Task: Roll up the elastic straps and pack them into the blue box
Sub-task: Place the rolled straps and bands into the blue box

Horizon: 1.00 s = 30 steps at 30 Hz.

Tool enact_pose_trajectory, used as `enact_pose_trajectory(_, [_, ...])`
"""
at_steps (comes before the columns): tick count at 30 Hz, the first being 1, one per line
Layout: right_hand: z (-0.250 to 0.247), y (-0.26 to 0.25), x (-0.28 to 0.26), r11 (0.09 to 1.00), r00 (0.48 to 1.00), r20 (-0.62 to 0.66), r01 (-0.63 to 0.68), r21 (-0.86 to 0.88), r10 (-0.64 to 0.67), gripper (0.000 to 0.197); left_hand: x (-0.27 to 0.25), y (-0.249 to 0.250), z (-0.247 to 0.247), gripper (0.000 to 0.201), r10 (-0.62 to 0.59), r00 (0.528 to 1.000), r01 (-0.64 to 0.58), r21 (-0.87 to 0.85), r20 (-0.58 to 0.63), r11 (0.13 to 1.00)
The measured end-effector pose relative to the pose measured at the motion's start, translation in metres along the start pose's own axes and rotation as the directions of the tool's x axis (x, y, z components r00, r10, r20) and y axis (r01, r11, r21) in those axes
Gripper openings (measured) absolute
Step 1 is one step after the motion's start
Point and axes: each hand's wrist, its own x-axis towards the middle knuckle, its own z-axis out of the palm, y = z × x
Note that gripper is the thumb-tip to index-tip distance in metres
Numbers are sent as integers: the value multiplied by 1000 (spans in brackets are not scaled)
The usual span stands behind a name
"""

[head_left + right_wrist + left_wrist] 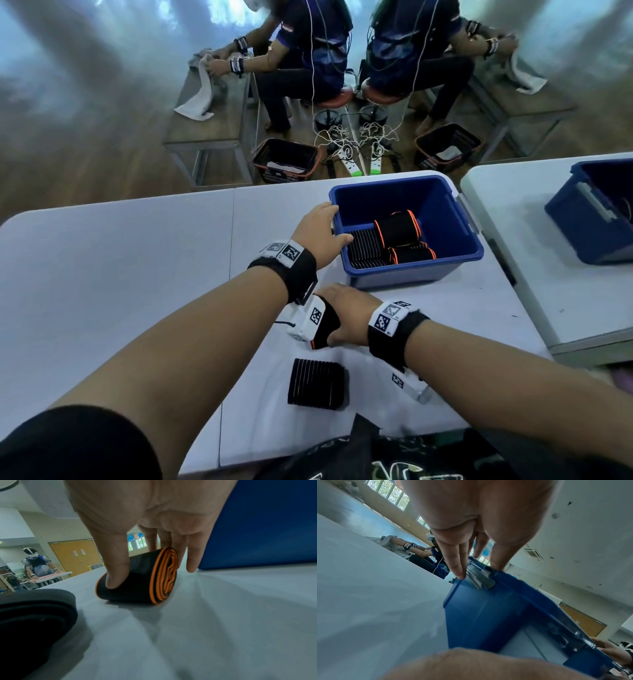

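Right wrist: pinching the rolled strap (137, 584) between thumb and fingers of the right hand (154, 507), down on the table (223, 615). Bracing the blue box (411, 274) rim under straight fingers of the left hand (322, 229). Squeeze evenly to stop unrolling, then lift over the rim.

Cool dim daylight, soft shadows, wide-angle warping, blurred edges

Box (470, 254) on table (102, 274), at 1 o'clock from the person; packed rolls (397, 228) lie in it toward its 7 o'clock corner. Loose roll (137, 585) on the table near the box's 7 o'clock corner, folded strap (317, 383) at 6 o'clock of that roll, nearer the person. Second table (513, 205) across a gap at 3 o'clock, second box (582, 219) on it.
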Motion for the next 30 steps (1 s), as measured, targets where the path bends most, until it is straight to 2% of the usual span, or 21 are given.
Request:
enact_pose_trajectory(7, [2,2,0,1000,999,45,-5,-30,6,55,-4,4,-2,50,10,1000,-10,-44,11,999])
enact_pose_trajectory(10, [0,0,-5,995,997,76,-17,-97,25,45,-5,5,-2,50,15,1000,-15,-48,8,999])
enact_pose_trajectory(14, [-14,-3,-23,993,990,118,-69,-91,80,45,-6,6,-2,51,18,1000,-17,-60,9,998])
enact_pose_trajectory(18, [-53,-3,-56,995,983,149,-102,-14,103,45,-7,4,0,52,23,1000,-23,-80,1,996])
enact_pose_trajectory(20, [-80,-1,-78,996,989,115,-94,-12,95,41,-8,4,0,53,24,1000,-24,-97,-1,995])
enact_pose_trajectory(24, [-138,10,-105,996,994,-66,-90,-1,90,41,-11,9,-2,55,4,1000,-5,-141,-7,990])
enact_pose_trajectory(27, [-170,23,-95,987,982,-170,-105,-120,84,51,-13,11,-3,56,7,1000,-7,-154,-4,988])
enact_pose_trajectory(30, [-185,36,-65,966,974,-181,-172,-191,137,53,-13,10,-2,58,-6,1000,6,-159,0,987])
